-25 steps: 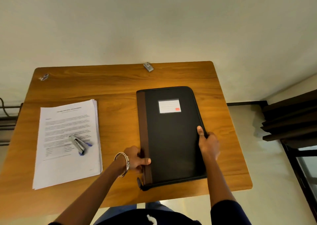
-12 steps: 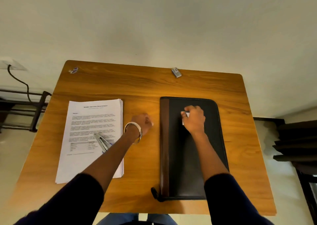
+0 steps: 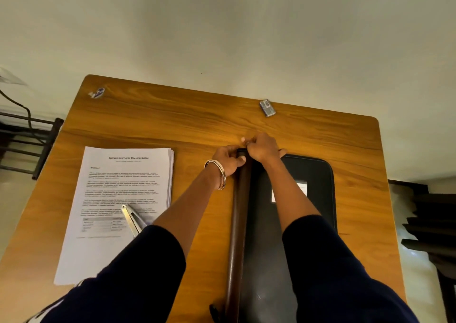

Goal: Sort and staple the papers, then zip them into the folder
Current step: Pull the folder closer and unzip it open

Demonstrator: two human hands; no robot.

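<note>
At the far left corner of the black folder [image 3: 283, 236], both hands meet. The left hand [image 3: 228, 161] pinches the folder's brown spine edge with thumb on top. The right hand [image 3: 262, 147] is curled tight at the very corner, and it looks like it pinches the zip pull (the pull itself is too small to see). The folder lies flat and closed on the counter [image 3: 172, 125], on the right side.

The papers [image 3: 118, 206] sit in a stack well apart to the left, with the stapler [image 3: 133, 219] lying on top of them. They look not yet sorted or stapled, so I think the folder is being opened first.

What could go wrong? The zip may stick at the round corner. A hard tug could then slide the whole folder across the counter. A small grey box [image 3: 267, 108] near the far edge could get bumped too.
</note>
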